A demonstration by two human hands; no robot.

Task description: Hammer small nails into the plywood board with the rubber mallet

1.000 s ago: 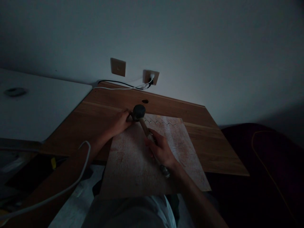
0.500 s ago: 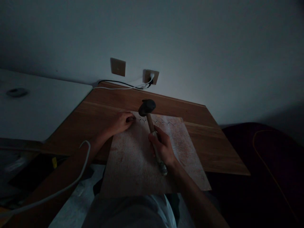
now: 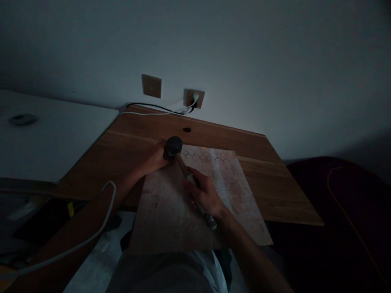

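Observation:
My right hand [image 3: 203, 191] is wrapped round the handle of a hammer [image 3: 174, 145] with a dark, blunt head and a wooden shaft. The lower part of the handle looks wrapped. The hammer head is over the fingertips of my left hand [image 3: 154, 158], at the far left corner of a thin, worn board [image 3: 171, 215]. Those fingers are closed together; whatever they pinch is hidden behind the head. Along the board's far edge runs a row of small zigzag marks [image 3: 201, 156], too dim to make out fully.
Under the board is a wooden tabletop [image 3: 275, 183] with a dark round hole [image 3: 187, 130]. Cables [image 3: 159, 110] run along its back to a wall socket [image 3: 195, 97]. A white surface [image 3: 55, 142] adjoins at left. A pale cord [image 3: 104, 228] hangs before my left arm.
The hammer has swung left and down, from above the board's far edge to over my left fingertips. My right hand moved slightly left with it; the left hand stays at the corner.

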